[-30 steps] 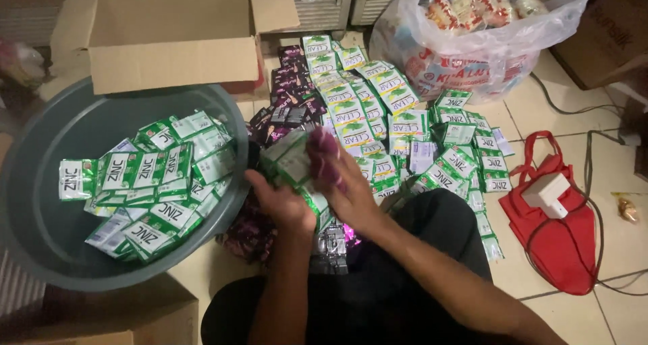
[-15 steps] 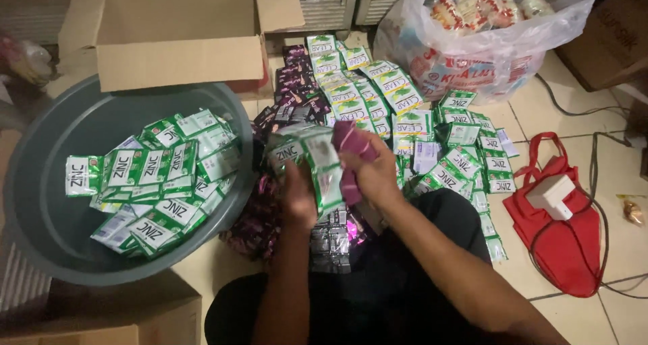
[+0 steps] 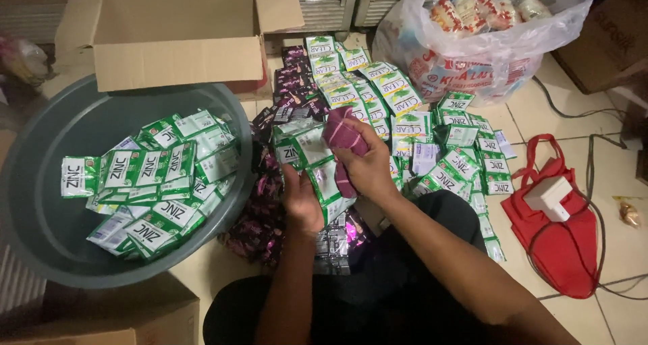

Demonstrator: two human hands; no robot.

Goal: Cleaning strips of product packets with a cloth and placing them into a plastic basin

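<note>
My left hand [image 3: 302, 201] grips the lower end of a strip of green and white sachets [image 3: 307, 153] that hangs over the floor pile. My right hand [image 3: 368, 168] holds a purple sachet strip [image 3: 343, 137] against the green strip, just above my lap. To the left stands a large grey plastic basin [image 3: 40, 223] with a heap of green sachets [image 3: 152, 183] inside. More green sachet strips [image 3: 398, 109] lie spread on the tiled floor beyond my hands, and dark purple sachets [image 3: 260, 217] lie between the basin and my knees.
An open cardboard box [image 3: 179, 41] stands behind the basin. A clear plastic bag of snack packs [image 3: 482, 41] sits at the back right. A red cloth bag [image 3: 560, 230] with a white charger [image 3: 548, 196] lies on the tiles at right, with cables nearby.
Both hands have moved right from the basin's edge to over the pile. The green strip now hangs lengthwise, and the purple strip has come up in my right hand.
</note>
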